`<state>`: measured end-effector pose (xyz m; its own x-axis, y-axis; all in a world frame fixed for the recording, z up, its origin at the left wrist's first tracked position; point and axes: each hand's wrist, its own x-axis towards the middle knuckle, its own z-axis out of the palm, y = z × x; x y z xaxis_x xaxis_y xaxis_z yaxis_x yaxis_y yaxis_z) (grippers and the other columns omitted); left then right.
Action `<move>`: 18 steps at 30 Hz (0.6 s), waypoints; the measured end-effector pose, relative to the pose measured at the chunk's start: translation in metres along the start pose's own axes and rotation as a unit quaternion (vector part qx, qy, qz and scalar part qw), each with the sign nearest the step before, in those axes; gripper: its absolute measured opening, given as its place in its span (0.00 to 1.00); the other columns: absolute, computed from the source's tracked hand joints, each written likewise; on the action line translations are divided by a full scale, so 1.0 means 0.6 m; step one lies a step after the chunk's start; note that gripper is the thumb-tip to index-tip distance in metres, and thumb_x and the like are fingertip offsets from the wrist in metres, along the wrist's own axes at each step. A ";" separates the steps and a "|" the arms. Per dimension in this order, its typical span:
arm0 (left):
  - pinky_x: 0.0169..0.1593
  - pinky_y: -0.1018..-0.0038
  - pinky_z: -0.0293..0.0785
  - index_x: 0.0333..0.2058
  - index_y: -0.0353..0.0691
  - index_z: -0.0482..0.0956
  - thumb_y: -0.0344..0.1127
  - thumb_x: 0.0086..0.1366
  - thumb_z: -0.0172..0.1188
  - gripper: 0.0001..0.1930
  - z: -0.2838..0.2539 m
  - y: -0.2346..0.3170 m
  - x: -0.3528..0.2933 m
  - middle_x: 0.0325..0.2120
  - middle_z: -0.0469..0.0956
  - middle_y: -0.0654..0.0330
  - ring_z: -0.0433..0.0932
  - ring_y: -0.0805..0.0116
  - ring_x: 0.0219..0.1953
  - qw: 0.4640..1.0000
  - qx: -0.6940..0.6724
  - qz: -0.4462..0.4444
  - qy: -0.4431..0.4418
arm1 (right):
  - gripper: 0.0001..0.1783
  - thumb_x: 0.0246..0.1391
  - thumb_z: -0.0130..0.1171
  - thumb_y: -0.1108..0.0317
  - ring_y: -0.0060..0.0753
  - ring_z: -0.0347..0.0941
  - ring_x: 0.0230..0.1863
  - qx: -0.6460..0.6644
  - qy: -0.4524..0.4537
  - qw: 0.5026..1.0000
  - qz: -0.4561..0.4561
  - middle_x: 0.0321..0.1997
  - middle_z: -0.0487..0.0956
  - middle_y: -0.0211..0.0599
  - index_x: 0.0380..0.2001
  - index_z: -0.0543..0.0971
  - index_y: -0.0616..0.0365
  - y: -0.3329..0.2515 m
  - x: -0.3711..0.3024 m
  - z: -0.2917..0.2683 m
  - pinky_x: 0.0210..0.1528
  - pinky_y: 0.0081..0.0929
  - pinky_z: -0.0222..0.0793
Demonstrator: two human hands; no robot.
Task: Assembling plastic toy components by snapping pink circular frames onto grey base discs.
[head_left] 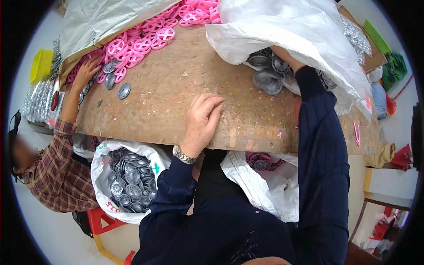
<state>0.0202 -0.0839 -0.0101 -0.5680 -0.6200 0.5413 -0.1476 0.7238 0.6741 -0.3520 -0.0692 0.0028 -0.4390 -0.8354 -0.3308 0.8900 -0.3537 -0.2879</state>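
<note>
Across a brown wooden worktop (pixel 176 106), coloured flecks are scattered. Toward one o'clock, grey round plastic discs (pixel 267 83) are seen at the mouth of a white plastic bag (pixel 247 36). The right hand (pixel 282 55) is partly covered there; whether its grip is closed cannot be told. Toward eleven, the left hand (pixel 202 119) is rested, grip relaxed, seemingly empty; the bag's edge is best kept lifted by it.
</note>
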 end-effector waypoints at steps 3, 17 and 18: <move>0.49 0.64 0.72 0.39 0.34 0.81 0.26 0.61 0.59 0.08 0.047 0.007 0.023 0.40 0.79 0.52 0.77 0.52 0.44 0.997 -0.071 -0.018 -0.011 | 0.33 0.68 0.41 0.44 0.41 0.65 0.67 0.368 -0.120 0.872 0.298 0.64 0.69 0.56 0.63 0.68 0.58 -0.126 0.128 -0.080 0.67 0.29 0.59; 0.55 0.62 0.70 0.48 0.34 0.78 0.37 0.63 0.60 0.17 -0.079 -0.043 0.119 0.45 0.76 0.49 0.74 0.50 0.50 0.994 0.111 -0.006 -0.016 | 0.26 0.57 0.57 0.50 0.60 0.71 0.56 0.903 0.093 -0.344 0.240 0.56 0.74 0.58 0.52 0.80 0.57 0.067 -0.125 0.022 0.60 0.38 0.65; 0.55 0.61 0.70 0.48 0.34 0.78 0.38 0.63 0.61 0.17 -0.087 -0.055 0.145 0.46 0.76 0.48 0.74 0.50 0.50 0.989 0.141 0.037 -0.005 | 0.26 0.57 0.57 0.50 0.60 0.71 0.56 0.902 0.095 -0.345 0.242 0.56 0.74 0.58 0.52 0.80 0.57 0.071 -0.132 0.020 0.60 0.38 0.65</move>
<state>0.0176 -0.1777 0.0410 -0.5936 -0.5596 0.5783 -0.3239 0.8240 0.4649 -0.2777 -0.0229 0.0274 -0.3133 -0.9355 0.1634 -0.8822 0.2229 -0.4148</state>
